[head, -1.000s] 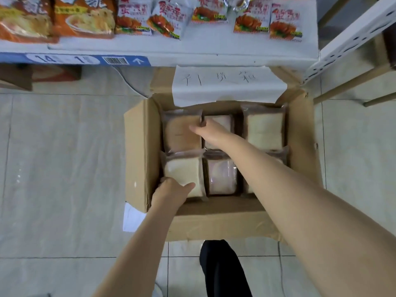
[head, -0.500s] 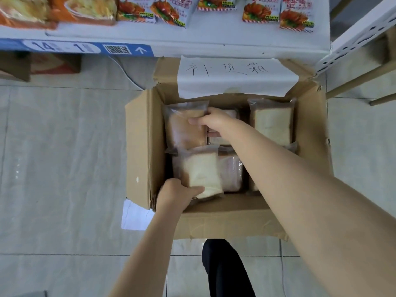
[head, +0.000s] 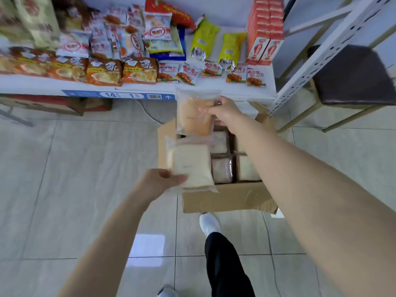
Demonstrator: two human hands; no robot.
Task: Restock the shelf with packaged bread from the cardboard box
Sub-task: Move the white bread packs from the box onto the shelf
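Note:
An open cardboard box (head: 227,199) stands on the floor below a white shelf (head: 222,94). My left hand (head: 159,182) grips a clear pack of pale sliced bread (head: 190,166) by its lower left corner, raised over the box's left side. A darker, crust-side bread pack (head: 194,115) hangs higher, level with the shelf's front edge, pinched at its right edge by my right hand (head: 224,110). More bread packs (head: 221,172) lie inside the box, partly hidden by my right forearm.
The shelf holds orange noodle bags (head: 102,70), small red-and-white snack packs (head: 256,77), yellow bags (head: 204,37) and red cartons (head: 264,33). A white perforated upright (head: 325,56) and a dark stool (head: 351,76) stand at right. My leg and white shoe (head: 209,222) are beside the box.
Both hands have lifted their bread packs out of the box; the right pack now reaches the shelf edge. The view has tilted up, showing more of the shelf.

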